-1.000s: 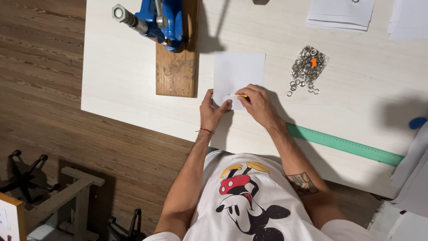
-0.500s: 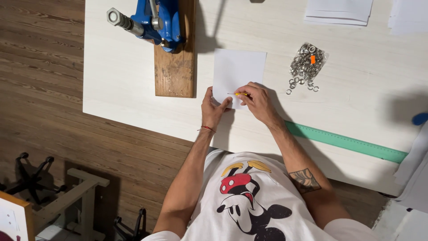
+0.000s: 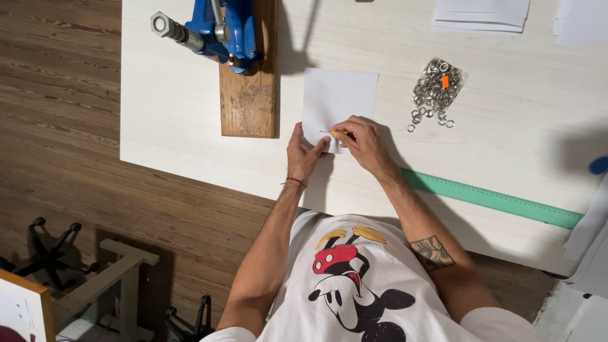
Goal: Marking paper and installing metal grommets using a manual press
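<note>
Pinning the white sheet (image 3: 335, 95) flat with my left hand (image 3: 305, 152), right hand (image 3: 364, 142) fingers grasping a yellow pencil (image 3: 339, 132) mid-frame to keep marks steady.

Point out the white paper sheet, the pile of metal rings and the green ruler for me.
white paper sheet (image 3: 339, 95), head view, bare upper middle.
pile of metal rings (image 3: 434, 85), head view, centre of heap.
green ruler (image 3: 494, 201), head view, mid-length of strip.

A white sheet of paper (image 3: 337, 98) lay flat on the table, its near edge under the fingertips of both hands. The left hand (image 3: 304, 152) pressed its near left corner. A thin tool with a yellow handle (image 3: 339, 132) was pinched in the right hand (image 3: 362, 142), with its fine metal tip touching the paper, pointing toward the left hand.
</note>
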